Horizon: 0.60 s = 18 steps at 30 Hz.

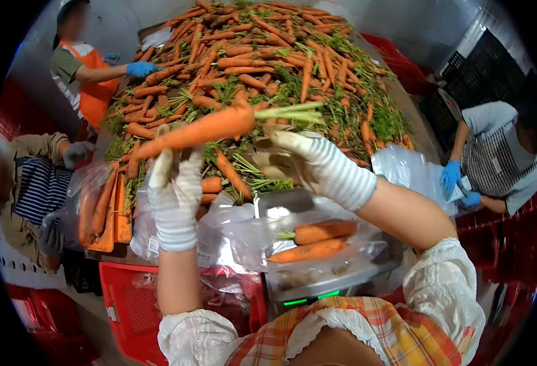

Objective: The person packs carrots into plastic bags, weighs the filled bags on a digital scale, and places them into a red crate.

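My left hand (177, 198), in a white glove with grey stripes at the cuff, grips a large carrot (201, 129) near its tapered end. The carrot lies nearly level above the heap, its cut green stalks pointing right. Close to those stalks is my right hand (326, 168), in a matching glove, its fingers apart and partly curled. Below it, two carrots (317, 241) lie in a clear plastic bag (250, 241) on a metal scale (335, 280) with green lit digits.
Carrots with leafy tops (262, 55) cover the table. At left, a bag of carrots (97, 207) rests by an orange tray (122, 213). A red crate (122, 305) is below. Co-workers stand left and right; one wears blue gloves (454, 180) near clear bags (403, 168).
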Tool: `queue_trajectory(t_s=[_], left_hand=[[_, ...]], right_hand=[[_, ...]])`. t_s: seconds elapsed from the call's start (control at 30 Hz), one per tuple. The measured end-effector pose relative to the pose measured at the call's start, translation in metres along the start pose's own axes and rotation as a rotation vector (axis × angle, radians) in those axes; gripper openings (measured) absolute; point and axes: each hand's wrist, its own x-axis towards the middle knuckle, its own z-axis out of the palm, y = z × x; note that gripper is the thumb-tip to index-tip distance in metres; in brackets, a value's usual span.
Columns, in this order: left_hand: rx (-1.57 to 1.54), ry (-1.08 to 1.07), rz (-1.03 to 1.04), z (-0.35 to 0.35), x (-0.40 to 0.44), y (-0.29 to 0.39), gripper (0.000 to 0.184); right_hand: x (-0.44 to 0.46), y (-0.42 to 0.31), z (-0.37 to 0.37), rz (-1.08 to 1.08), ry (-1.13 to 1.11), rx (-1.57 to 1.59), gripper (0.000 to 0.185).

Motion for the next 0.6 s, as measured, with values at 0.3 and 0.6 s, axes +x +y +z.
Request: queue_trajectory(t_s=[0.3,0.6], left_hand=[[0.127,0.213,-0.285,0.012,-0.079,-0.055,0.047],[0.540,-0.210,0.112,0.019,-0.098,-0.074,0.054]], right_hand=[[-0.038,0.002,-0.023,-0.254,0.078,0.009,0.027],[-0.051,-0.009,-0.025,-0.250,0.214,0.274,0.017]])
